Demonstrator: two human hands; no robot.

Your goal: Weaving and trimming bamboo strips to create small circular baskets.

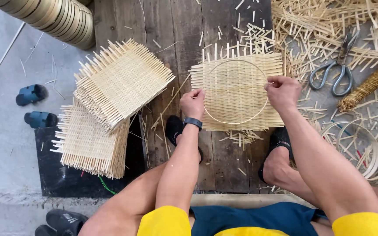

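A square woven bamboo mat (235, 94) lies on the wooden boards in front of me. A thin round bamboo hoop (237, 122) rests on top of it. My left hand (192, 103) pinches the hoop and the mat at the left edge. My right hand (283, 91) grips them at the right edge. A dark band sits on my left wrist. Both my feet in black sandals rest just below the mat.
A stack of woven mats (110, 100) lies to the left on a black sheet. Scissors (337, 65) and a wrapped bundle (368, 85) lie among bamboo offcuts on the right, with several hoops (366, 146) below. A row of rings (57, 17) is top left. Blue sandals (31, 94) sit far left.
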